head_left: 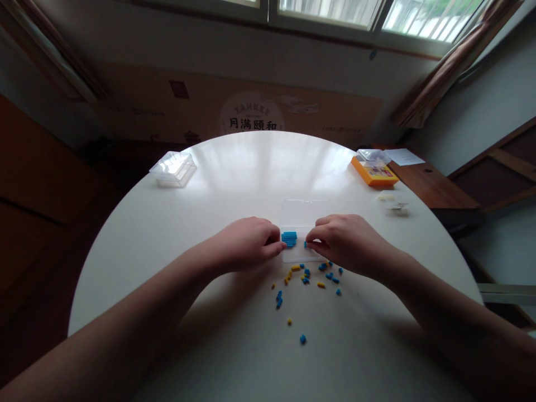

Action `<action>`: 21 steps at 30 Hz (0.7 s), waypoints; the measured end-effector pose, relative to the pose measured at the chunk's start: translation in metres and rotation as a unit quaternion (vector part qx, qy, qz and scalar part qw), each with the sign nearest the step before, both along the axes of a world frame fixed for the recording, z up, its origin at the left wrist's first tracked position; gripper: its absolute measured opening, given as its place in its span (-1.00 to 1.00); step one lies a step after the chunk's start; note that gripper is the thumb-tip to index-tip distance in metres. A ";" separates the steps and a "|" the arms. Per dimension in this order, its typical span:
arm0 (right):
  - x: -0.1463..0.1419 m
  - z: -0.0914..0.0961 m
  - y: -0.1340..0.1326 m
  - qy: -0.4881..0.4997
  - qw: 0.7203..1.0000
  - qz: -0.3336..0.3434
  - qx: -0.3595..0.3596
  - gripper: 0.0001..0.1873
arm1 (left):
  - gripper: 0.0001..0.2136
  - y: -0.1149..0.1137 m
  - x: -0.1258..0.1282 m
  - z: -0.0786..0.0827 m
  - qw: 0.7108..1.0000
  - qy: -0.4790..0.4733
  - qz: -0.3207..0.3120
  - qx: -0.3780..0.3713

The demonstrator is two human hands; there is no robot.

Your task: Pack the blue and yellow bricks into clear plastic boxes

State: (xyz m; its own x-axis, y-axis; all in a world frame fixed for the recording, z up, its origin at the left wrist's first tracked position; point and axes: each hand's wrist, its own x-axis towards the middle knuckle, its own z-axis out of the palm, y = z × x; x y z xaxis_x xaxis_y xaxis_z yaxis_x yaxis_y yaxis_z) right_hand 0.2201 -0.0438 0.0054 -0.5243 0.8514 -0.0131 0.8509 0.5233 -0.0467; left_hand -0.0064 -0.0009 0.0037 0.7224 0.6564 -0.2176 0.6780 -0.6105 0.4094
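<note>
A clear plastic box (310, 255) lies on the white table with its lid folded back. Several blue bricks are packed into a block (288, 239) at the box's left end. At that end my left hand (253, 243) is closed around the box's edge, thumb tip against the blue block. My right hand (341, 240) comes in from the other side and pinches a small blue brick (305, 244) over the box. Loose blue and yellow bricks are scattered in front of the box, including a yellow brick (320, 285) and a blue brick (302, 339) closer to me.
On the round white table (234, 190) a clear lidded case (173, 168) stands at the far left. An orange box (374, 171) with a clear case behind it sits at the far right, near small clear packets (393, 204). A wooden desk (435, 184) adjoins beyond.
</note>
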 end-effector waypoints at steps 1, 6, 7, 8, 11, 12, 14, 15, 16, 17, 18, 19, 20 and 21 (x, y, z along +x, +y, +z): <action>0.000 0.000 0.000 0.002 1.000 0.000 -0.002 -0.81 | -0.68 0.000 0.000 0.000 1.000 0.000 0.001 0.000; 0.001 -0.002 0.000 0.018 1.000 -0.001 -0.005 -0.83 | -0.68 0.000 0.000 0.000 1.000 0.002 0.002 -0.005; 0.001 -0.003 0.001 0.021 1.000 -0.002 -0.006 -0.83 | -0.68 0.000 0.000 0.000 1.000 0.002 0.002 -0.007; 0.001 -0.003 0.001 0.024 1.000 -0.003 -0.008 -0.83 | -0.68 0.001 0.000 0.000 1.000 0.002 0.002 -0.007; -0.001 -0.005 0.002 0.027 1.000 -0.005 -0.011 -0.82 | -0.68 0.001 0.001 -0.001 1.000 0.000 0.001 -0.003; -0.001 -0.005 0.002 0.029 1.000 -0.004 -0.010 -0.82 | -0.68 0.001 0.000 -0.002 1.000 -0.001 0.000 -0.001; -0.003 -0.007 0.003 0.031 0.999 -0.004 -0.007 -0.81 | -0.68 0.001 0.000 -0.002 1.000 -0.003 -0.003 0.002; -0.003 -0.007 0.002 0.033 0.999 -0.006 -0.004 -0.81 | -0.68 0.001 0.000 -0.002 1.000 -0.003 -0.003 0.002; -0.003 -0.008 0.002 0.035 0.999 -0.007 -0.001 -0.81 | -0.68 0.001 0.000 -0.002 1.000 -0.003 -0.003 0.001; -0.004 -0.009 0.002 0.036 0.999 -0.009 0.002 -0.81 | -0.68 0.001 0.000 -0.002 1.000 -0.002 -0.002 0.001; -0.004 -0.010 0.002 0.038 0.999 -0.010 0.005 -0.81 | -0.68 0.001 -0.001 -0.002 1.000 -0.001 -0.002 0.001; -0.004 -0.011 0.002 0.041 0.999 -0.010 0.006 -0.80 | -0.68 0.001 -0.001 -0.002 1.000 -0.001 -0.002 0.001; -0.004 -0.011 0.002 0.043 0.999 -0.010 0.008 -0.80 | -0.68 0.001 -0.001 -0.002 1.000 0.001 -0.002 0.002; -0.004 -0.012 0.001 0.046 0.999 -0.009 0.008 -0.80 | -0.68 0.001 -0.001 -0.002 1.000 0.001 -0.002 0.003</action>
State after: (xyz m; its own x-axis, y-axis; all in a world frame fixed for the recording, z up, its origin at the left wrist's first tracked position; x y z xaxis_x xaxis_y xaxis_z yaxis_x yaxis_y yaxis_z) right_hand 0.2164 -0.0424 -0.0066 -0.5070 0.8606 0.0476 0.8529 0.5089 -0.1164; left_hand -0.0070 -0.0002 0.0022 0.7247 0.6543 -0.2161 0.6764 -0.6158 0.4040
